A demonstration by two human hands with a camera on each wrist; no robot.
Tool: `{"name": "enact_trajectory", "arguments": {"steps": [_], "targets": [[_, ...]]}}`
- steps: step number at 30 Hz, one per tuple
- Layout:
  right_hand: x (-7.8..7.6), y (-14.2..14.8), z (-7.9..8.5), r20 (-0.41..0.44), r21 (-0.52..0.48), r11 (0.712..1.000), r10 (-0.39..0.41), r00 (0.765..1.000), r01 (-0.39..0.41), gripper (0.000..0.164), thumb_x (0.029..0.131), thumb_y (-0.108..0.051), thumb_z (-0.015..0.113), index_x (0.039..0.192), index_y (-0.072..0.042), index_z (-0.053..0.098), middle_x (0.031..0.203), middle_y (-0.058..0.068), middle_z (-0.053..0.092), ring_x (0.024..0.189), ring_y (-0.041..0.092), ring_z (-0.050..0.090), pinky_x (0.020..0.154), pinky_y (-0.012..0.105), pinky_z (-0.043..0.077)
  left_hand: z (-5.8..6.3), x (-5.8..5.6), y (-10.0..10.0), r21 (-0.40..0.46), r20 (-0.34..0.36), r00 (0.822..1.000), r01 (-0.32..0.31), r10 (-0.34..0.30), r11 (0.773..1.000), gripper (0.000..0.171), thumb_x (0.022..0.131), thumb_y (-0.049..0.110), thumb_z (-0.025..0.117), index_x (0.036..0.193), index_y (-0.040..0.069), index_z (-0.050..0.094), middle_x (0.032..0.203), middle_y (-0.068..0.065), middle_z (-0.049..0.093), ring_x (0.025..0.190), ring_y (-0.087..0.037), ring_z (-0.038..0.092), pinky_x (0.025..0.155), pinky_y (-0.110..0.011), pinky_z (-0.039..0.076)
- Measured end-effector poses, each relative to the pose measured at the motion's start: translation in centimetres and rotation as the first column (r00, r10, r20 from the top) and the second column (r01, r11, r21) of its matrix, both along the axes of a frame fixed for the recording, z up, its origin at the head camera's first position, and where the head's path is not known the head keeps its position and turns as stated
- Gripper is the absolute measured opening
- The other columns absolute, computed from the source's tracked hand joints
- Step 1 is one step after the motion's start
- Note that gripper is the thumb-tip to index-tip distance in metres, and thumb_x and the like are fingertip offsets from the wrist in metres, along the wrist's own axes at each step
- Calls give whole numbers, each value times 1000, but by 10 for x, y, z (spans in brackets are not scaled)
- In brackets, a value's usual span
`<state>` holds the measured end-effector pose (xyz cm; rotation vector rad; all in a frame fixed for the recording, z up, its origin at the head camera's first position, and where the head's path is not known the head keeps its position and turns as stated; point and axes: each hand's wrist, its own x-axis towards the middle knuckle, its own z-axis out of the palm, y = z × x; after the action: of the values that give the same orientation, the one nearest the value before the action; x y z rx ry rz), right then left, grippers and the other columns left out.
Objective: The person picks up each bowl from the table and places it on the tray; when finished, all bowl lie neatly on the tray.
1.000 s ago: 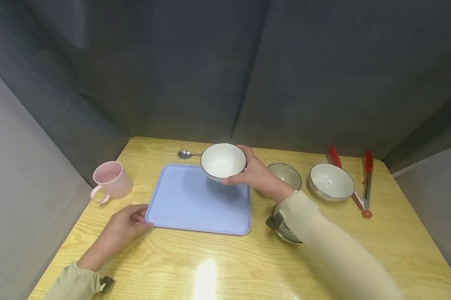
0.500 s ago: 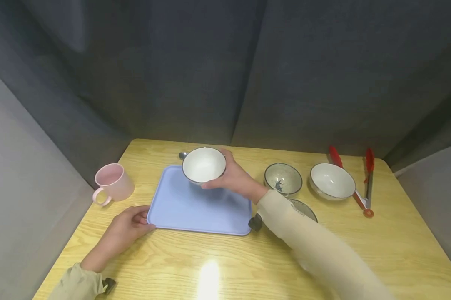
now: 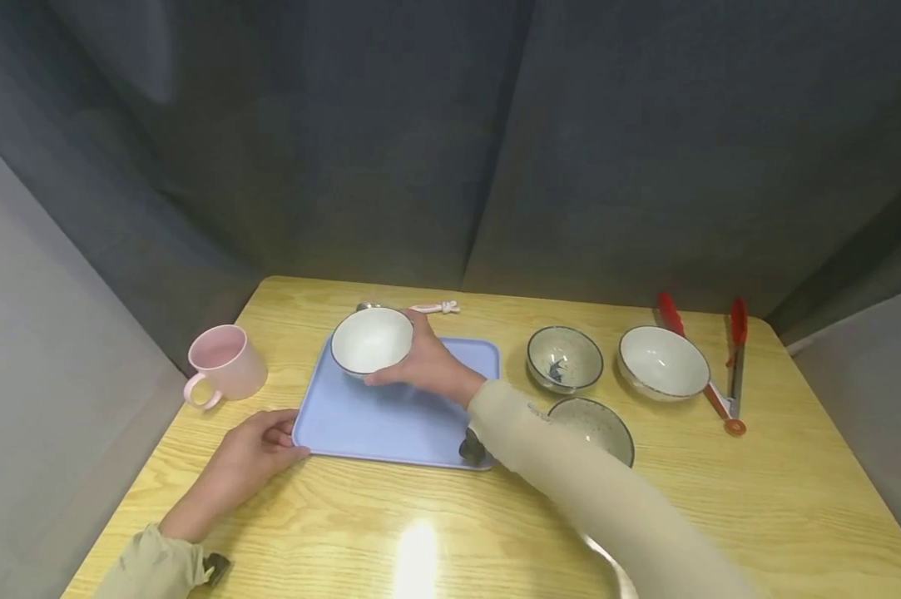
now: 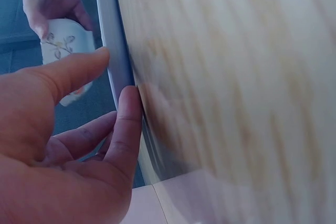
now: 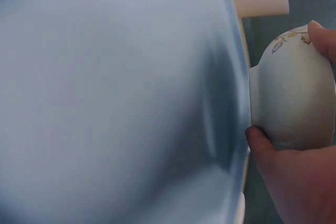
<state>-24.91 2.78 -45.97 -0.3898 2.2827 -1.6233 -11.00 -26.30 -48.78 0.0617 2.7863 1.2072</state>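
Note:
My right hand grips a white bowl with a dark rim by its right side, over the back left part of the blue tray. In the right wrist view the bowl shows a flower pattern on its outer wall, and its foot is close to the tray's surface. At the tray's front left corner, my left hand holds the edge between thumb and curled fingers. The left wrist view shows that thumb and a fingertip right at the tray's rim.
A pink mug stands left of the tray. Behind the tray lies a spoon with a white handle, partly hidden. To the right are two speckled bowls, one partly behind my sleeve, another white bowl, and red-tipped tongs.
My right hand has carried the white bowl leftward and lower over the tray, uncovering the spoon's handle and the speckled bowls. The left hand has stayed at the tray's corner.

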Motion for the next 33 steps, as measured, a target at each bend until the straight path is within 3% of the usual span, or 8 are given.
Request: {"name": "enact_trajectory", "arguments": {"steps": [8, 24, 33], "targets": [[-4, -13, -15, -25, 79, 997, -14, 1000, 16, 132, 69, -29, 109, 171, -12, 27, 164, 19, 41, 146, 38, 54, 130, 54, 45, -2, 1, -1, 1, 7, 1000, 3, -3, 1000, 64, 93, 16, 92, 146, -8, 66, 122, -16, 76, 99, -14, 71, 79, -17, 62], [-11, -24, -19, -21, 74, 994, -80, 997, 82, 131, 70, -30, 109, 172, -12, 29, 166, 18, 40, 148, 37, 53, 130, 54, 47, -1, 1, -2, 11, -19, 1000, -2, 2, 1000, 65, 92, 13, 93, 147, -8, 66, 121, -18, 76, 95, -10, 71, 79, -17, 63], [-12, -26, -23, -32, 81, 991, -101, 994, 103, 131, 70, -32, 109, 172, -13, 29, 166, 17, 41, 149, 37, 52, 129, 55, 47, 0, 1, -1, 11, -8, 1000, 6, -6, 1000, 65, 93, 14, 92, 148, -7, 65, 123, -17, 76, 98, -15, 72, 80, -18, 63]]}}
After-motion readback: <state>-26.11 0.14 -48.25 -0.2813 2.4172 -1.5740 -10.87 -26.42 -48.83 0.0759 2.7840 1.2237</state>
